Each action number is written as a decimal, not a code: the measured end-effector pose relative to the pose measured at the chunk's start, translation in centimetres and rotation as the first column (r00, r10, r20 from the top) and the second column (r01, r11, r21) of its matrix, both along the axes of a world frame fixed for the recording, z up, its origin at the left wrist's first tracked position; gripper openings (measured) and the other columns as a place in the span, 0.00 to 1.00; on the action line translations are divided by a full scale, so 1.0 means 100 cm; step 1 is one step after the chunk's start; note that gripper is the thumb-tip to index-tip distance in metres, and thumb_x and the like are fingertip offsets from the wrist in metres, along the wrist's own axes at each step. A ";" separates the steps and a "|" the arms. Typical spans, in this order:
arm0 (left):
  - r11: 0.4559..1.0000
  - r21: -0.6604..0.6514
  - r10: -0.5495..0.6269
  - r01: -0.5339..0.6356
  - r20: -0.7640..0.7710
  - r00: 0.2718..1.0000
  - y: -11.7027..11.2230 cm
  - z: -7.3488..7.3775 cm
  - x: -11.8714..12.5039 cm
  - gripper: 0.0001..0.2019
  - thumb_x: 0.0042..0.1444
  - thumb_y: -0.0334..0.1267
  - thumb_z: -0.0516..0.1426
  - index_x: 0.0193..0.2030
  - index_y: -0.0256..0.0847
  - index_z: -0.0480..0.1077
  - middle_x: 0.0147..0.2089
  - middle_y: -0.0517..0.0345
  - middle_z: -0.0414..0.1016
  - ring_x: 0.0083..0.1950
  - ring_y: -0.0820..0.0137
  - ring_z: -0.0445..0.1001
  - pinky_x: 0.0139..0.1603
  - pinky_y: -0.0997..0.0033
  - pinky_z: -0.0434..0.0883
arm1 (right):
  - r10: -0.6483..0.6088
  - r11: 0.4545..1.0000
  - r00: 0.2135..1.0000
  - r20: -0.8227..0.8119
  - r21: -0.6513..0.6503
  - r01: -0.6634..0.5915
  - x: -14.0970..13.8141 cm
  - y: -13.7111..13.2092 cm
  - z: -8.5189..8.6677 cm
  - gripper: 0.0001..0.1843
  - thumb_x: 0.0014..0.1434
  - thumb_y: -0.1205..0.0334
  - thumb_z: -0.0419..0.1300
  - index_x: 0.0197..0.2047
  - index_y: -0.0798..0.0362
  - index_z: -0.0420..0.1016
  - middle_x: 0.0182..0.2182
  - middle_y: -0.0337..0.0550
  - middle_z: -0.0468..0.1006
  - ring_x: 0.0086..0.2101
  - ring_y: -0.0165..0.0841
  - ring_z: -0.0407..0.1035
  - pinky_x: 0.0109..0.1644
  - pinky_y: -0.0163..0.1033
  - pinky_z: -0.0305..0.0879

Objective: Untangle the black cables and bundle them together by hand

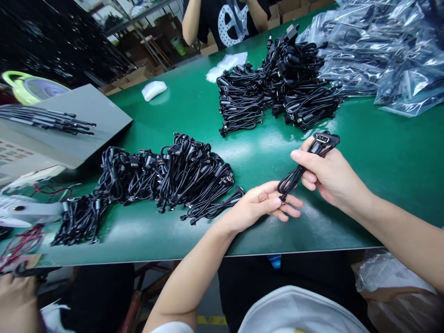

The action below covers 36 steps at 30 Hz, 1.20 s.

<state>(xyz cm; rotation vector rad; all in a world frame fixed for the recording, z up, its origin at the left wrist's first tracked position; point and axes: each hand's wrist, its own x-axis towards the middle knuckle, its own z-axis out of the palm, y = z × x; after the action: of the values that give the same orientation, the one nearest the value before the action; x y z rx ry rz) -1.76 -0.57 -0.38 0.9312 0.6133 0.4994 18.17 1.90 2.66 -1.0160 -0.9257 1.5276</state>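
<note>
A folded black cable (294, 177) is stretched at a slant between my hands above the table's front edge. My right hand (328, 173) grips its upper part, thumb across the bundle, with a rectangular connector facing up at the top. At the lower end, my left hand (262, 201) has the cable's loops between thumb and fingers; its other fingers reach out beneath. Just left of that hand lies a pile of similar folded black cables (187, 171). A second pile of cables (277, 88) is heaped farther back.
Clear plastic bags of cables (381, 51) cover the back right of the green table (364, 199). A grey box-shaped machine (97, 120) stands at left, with black cables lying on it. Across the table is another person (208, 23); a co-worker's hand (17, 300) shows at lower left.
</note>
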 end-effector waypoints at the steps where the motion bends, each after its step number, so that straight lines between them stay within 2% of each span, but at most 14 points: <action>1: 1.000 0.002 0.002 -0.002 0.003 1.000 0.000 0.000 0.001 0.24 0.62 0.44 0.61 0.63 0.41 0.67 0.53 0.41 0.80 0.47 0.64 0.82 0.42 0.72 0.74 | -0.003 1.000 1.000 0.011 0.002 0.003 0.000 0.000 0.000 0.16 0.56 0.61 0.70 0.28 0.50 0.65 0.15 0.25 0.58 0.14 0.22 0.53 0.15 0.29 0.53; 5: 0.997 0.070 0.046 -0.041 -0.067 0.997 -0.002 -0.001 0.007 0.28 0.59 0.52 0.62 0.59 0.38 0.64 0.43 0.46 0.81 0.39 0.67 0.81 0.38 0.72 0.74 | 0.018 0.998 0.993 0.114 0.054 -0.024 -0.002 -0.002 -0.003 0.18 0.57 0.58 0.69 0.27 0.51 0.64 0.15 0.26 0.60 0.14 0.22 0.54 0.16 0.31 0.52; 9: 0.979 0.205 0.078 -0.022 -0.272 0.959 -0.006 -0.003 0.015 0.22 0.64 0.56 0.55 0.47 0.36 0.65 0.33 0.54 0.77 0.29 0.73 0.77 0.29 0.75 0.73 | 0.103 0.987 0.958 0.266 0.094 -0.133 -0.003 -0.006 -0.013 0.18 0.57 0.53 0.69 0.28 0.52 0.65 0.21 0.30 0.67 0.17 0.23 0.59 0.21 0.33 0.55; 12: 0.974 0.227 0.084 -0.014 -0.301 0.950 -0.009 -0.001 0.018 0.22 0.67 0.57 0.49 0.46 0.36 0.64 0.32 0.56 0.75 0.26 0.74 0.76 0.26 0.75 0.73 | 0.111 0.985 0.954 0.280 0.099 -0.143 -0.002 -0.006 -0.018 0.18 0.59 0.50 0.68 0.31 0.51 0.66 0.24 0.31 0.67 0.21 0.26 0.61 0.25 0.34 0.57; 17: 0.983 0.181 0.024 0.023 -0.252 0.967 -0.011 0.001 0.018 0.21 0.67 0.55 0.49 0.48 0.37 0.62 0.34 0.55 0.75 0.27 0.73 0.77 0.27 0.75 0.74 | 0.034 0.967 0.933 0.358 0.225 -0.122 -0.001 -0.002 -0.021 0.16 0.65 0.48 0.61 0.33 0.51 0.67 0.29 0.34 0.66 0.32 0.30 0.62 0.40 0.38 0.60; 21: 0.968 0.252 0.045 0.015 -0.232 0.972 -0.010 0.000 0.016 0.20 0.68 0.54 0.48 0.51 0.36 0.62 0.36 0.55 0.72 0.28 0.75 0.73 0.27 0.76 0.71 | 0.093 0.943 0.949 0.300 0.281 -0.181 -0.001 0.000 -0.021 0.13 0.66 0.53 0.60 0.33 0.50 0.66 0.31 0.35 0.67 0.35 0.31 0.62 0.45 0.39 0.59; 24: 0.939 0.344 0.075 0.020 -0.260 0.963 -0.008 -0.002 0.014 0.18 0.70 0.49 0.46 0.53 0.36 0.63 0.34 0.59 0.66 0.28 0.78 0.68 0.27 0.77 0.65 | 0.138 0.934 0.966 0.220 0.296 -0.201 -0.001 0.000 -0.020 0.11 0.66 0.55 0.61 0.34 0.50 0.66 0.32 0.34 0.67 0.34 0.31 0.63 0.44 0.38 0.60; 27: 0.933 0.359 0.103 -0.003 -0.258 0.961 -0.006 -0.004 0.016 0.14 0.70 0.44 0.45 0.52 0.37 0.63 0.35 0.62 0.61 0.29 0.79 0.66 0.28 0.76 0.61 | 0.186 0.931 0.975 0.124 0.296 -0.215 0.001 -0.002 -0.014 0.10 0.63 0.58 0.64 0.34 0.50 0.67 0.33 0.35 0.67 0.34 0.30 0.63 0.41 0.37 0.60; 29: 0.932 0.362 0.095 0.008 -0.265 0.960 -0.010 -0.003 0.020 0.14 0.70 0.42 0.45 0.51 0.37 0.64 0.35 0.61 0.62 0.29 0.78 0.67 0.29 0.76 0.63 | 0.254 0.933 0.966 0.051 0.251 -0.258 0.002 -0.005 -0.007 0.12 0.60 0.61 0.67 0.32 0.50 0.67 0.32 0.35 0.67 0.33 0.30 0.63 0.39 0.37 0.61; 31: 0.918 0.395 0.085 0.041 -0.295 0.952 -0.020 -0.001 0.021 0.15 0.70 0.42 0.43 0.52 0.36 0.64 0.36 0.57 0.67 0.32 0.75 0.70 0.32 0.75 0.66 | 0.318 0.938 0.948 -0.025 0.158 -0.310 0.003 -0.009 0.001 0.13 0.59 0.63 0.68 0.30 0.50 0.66 0.31 0.35 0.66 0.34 0.31 0.65 0.39 0.38 0.62; 33: 0.854 0.513 0.129 0.088 -0.372 0.919 -0.035 0.000 0.016 0.17 0.70 0.44 0.46 0.56 0.37 0.65 0.42 0.50 0.73 0.38 0.71 0.75 0.39 0.70 0.71 | 0.326 0.945 0.941 -0.093 0.069 -0.321 0.005 -0.010 0.009 0.14 0.61 0.64 0.67 0.28 0.50 0.67 0.30 0.36 0.65 0.32 0.30 0.65 0.38 0.39 0.63; 35: 0.699 0.701 0.320 0.142 -0.484 0.814 -0.053 -0.001 -0.001 0.17 0.68 0.45 0.50 0.59 0.40 0.66 0.51 0.45 0.75 0.47 0.64 0.76 0.51 0.63 0.72 | 0.264 0.965 0.956 -0.131 0.039 -0.261 0.007 -0.007 0.014 0.14 0.61 0.63 0.67 0.27 0.50 0.68 0.26 0.35 0.63 0.25 0.27 0.59 0.29 0.37 0.57; 36: 0.603 0.777 0.464 0.180 -0.525 0.714 -0.061 -0.002 -0.012 0.17 0.68 0.44 0.51 0.60 0.41 0.67 0.54 0.44 0.75 0.52 0.62 0.75 0.56 0.60 0.70 | 0.227 0.974 0.964 -0.136 0.031 -0.225 0.008 -0.004 0.015 0.14 0.61 0.63 0.68 0.27 0.50 0.68 0.24 0.35 0.62 0.22 0.25 0.54 0.25 0.36 0.50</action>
<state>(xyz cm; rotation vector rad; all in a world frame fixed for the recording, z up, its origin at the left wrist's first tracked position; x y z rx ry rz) -3.00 -6.70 -0.63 2.0087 1.2222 0.5890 19.00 1.54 4.19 -0.8024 -0.9786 1.7546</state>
